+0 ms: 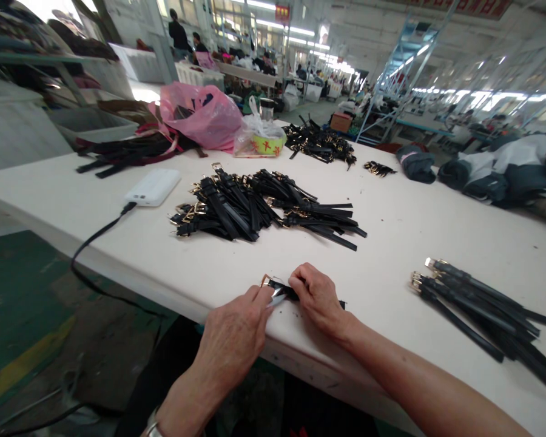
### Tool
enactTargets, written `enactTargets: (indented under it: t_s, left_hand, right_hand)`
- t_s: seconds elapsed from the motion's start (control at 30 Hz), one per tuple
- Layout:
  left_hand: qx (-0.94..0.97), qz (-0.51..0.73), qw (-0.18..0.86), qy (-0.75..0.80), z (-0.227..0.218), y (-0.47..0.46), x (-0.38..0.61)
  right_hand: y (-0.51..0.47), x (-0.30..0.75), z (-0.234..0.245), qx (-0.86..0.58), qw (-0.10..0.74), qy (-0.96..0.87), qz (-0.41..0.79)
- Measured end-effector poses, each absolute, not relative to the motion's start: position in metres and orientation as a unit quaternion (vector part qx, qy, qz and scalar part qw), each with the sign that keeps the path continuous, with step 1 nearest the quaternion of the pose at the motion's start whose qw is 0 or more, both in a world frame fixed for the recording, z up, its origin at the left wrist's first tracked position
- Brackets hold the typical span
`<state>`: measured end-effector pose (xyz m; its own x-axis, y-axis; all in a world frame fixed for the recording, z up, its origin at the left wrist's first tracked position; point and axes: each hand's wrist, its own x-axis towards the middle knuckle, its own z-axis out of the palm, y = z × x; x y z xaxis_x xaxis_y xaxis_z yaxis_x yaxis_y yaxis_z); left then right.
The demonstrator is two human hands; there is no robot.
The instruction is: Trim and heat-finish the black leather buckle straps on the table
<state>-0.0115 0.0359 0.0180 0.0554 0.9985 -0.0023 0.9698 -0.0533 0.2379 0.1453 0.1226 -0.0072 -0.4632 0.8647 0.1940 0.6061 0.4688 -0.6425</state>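
Note:
At the table's front edge, a short black buckle strap [291, 292] lies between my hands, with its metal buckle toward the left. My left hand [236, 325] is closed at the buckle end, thumb and fingers pressed together. Beside those fingertips shows a pale, shiny sliver; what it is I cannot make out. My right hand [317, 297] pinches the strap further along, and the strap's tail pokes out past its far side. Beyond both hands lies a heap of black buckle straps [236, 206]. To the right is a smaller bundle of black straps [477, 303], buckles facing left.
On the white table [382, 243] are a white power bank [153, 187] with a black cable [95, 233] hanging over the edge, a pink plastic bag [200, 115], a clear bag [260, 136], a far strap pile [321, 142] and dark fabric rolls [416, 164]. People sit and stand far behind.

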Motion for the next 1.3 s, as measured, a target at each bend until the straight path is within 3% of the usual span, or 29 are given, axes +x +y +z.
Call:
enactTargets:
  t_s: [0.47, 0.83, 1.3]
  left_hand:
    - [0.700, 0.166, 0.182, 0.670, 0.011, 0.035, -0.016]
    - [0.716, 0.085, 0.064, 0.689, 0.019, 0.035, -0.009]
    - [0.748, 0.052, 0.063, 0.659, 0.025, 0.039, -0.009]
  right_hand:
    - [0.122, 0.145, -0.004, -0.468, 0.276, -0.784, 0.300]
    - [0.126, 0.146, -0.007, -0.467, 0.294, -0.769, 0.321]
    - [0.127, 0.147, -0.009, -0.462, 0.300, -0.771, 0.320]
